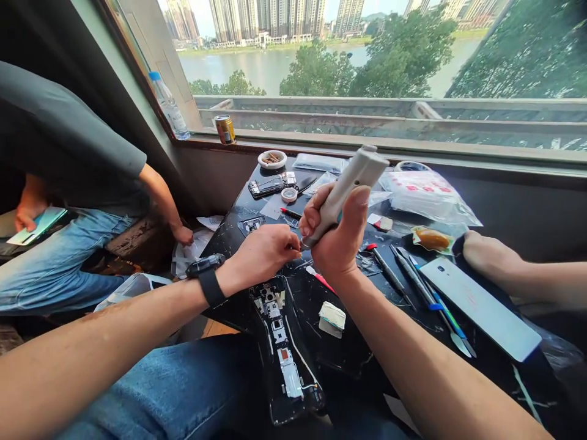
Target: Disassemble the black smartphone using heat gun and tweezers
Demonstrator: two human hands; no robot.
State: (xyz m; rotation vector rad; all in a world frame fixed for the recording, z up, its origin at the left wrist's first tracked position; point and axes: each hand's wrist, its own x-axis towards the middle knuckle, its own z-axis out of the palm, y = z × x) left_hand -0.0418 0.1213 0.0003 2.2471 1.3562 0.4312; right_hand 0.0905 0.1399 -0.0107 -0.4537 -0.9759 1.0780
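My right hand (337,226) is wrapped round a thick grey electric screwdriver (353,186), its butt end tilted up and its nose pointing down to the left. At the nose, the fingers of my left hand (275,241) are pinched together on the tip; any small part between them is hidden. A black watch is on my left wrist. Below my hands lies an opened phone (287,366) with its inner boards and a thin cable showing. Beside it rest a small off-white block (332,319) and a red-handled tool with a pale tip (321,280).
Another opened phone (273,184), a tape roll (288,195) and an ashtray (272,160) stand at the back. To the right are tweezers, pens, a white phone back (481,308), a wrapped snack (431,239) and another person's hand (490,253). A seated person (68,183) is at left.
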